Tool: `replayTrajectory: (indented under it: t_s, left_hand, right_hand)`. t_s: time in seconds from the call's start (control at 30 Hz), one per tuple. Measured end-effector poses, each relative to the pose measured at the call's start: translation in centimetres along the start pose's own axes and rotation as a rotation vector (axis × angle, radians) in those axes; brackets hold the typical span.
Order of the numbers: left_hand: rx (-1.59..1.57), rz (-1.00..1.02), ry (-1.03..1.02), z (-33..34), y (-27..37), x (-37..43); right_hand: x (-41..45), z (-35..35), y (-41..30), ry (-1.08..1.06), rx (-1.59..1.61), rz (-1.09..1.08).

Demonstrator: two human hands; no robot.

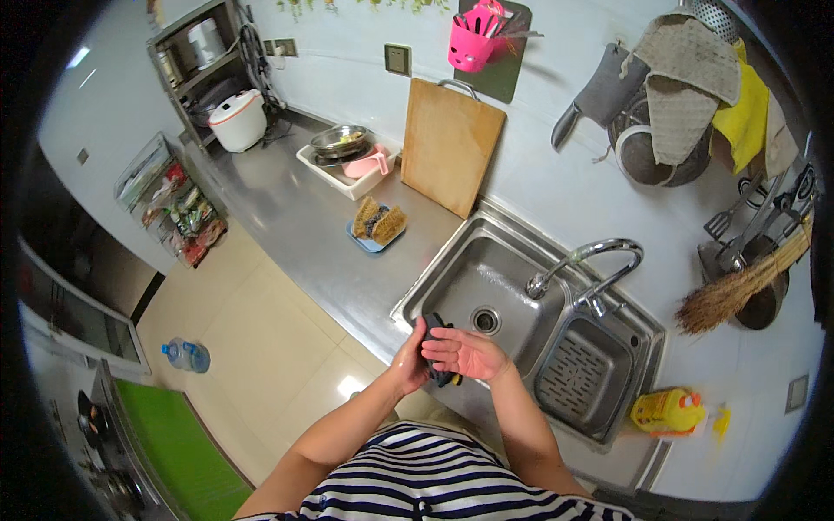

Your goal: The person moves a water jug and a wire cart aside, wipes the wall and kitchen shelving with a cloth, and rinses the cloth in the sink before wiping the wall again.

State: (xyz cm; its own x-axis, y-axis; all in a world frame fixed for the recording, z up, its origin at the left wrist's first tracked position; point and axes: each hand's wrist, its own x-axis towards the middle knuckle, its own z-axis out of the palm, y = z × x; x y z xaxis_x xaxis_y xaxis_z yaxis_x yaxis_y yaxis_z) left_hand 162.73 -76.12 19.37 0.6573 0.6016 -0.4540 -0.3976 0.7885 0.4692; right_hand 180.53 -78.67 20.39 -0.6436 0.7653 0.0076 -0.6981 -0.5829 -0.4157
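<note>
Just in front of the striped shirt, at the near edge of the sink, my left hand (410,361) grips the side of a small black object (435,322). A bit of yellow shows at its lower end, and my fingers hide much of it, so its kind is unclear. My right hand (470,353) is turned palm up, its fingers stretched out across the front of the black object; whether they touch it is unclear. Beyond both hands lies the steel double sink (449,260), with a drain (486,320) in the larger bowl and a chrome faucet (606,251) over it.
A blue dish of sponges (378,225) and a white bin (352,182) stand on the steel counter (306,215). A wooden cutting board (453,146) leans on the wall. Right of the sink is a yellow bottle (668,410). A cleaver (599,91) and cloths hang above.
</note>
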Motion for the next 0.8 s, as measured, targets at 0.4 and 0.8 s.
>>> replayTrajectory:
  t_s: [0.4, 0.8]
  left_hand:
    - [-0.033, 0.35, 0.369, -15.2, 13.8, -8.8]
    - [-0.077, 0.378, 0.576, -24.4, 17.3, -17.7]
  right_hand:
    - [22.4, -13.6, 3.4, 1.069, -0.589, -0.232]
    - [33.4, -13.0, 0.4, 1.417, -0.572, -0.21]
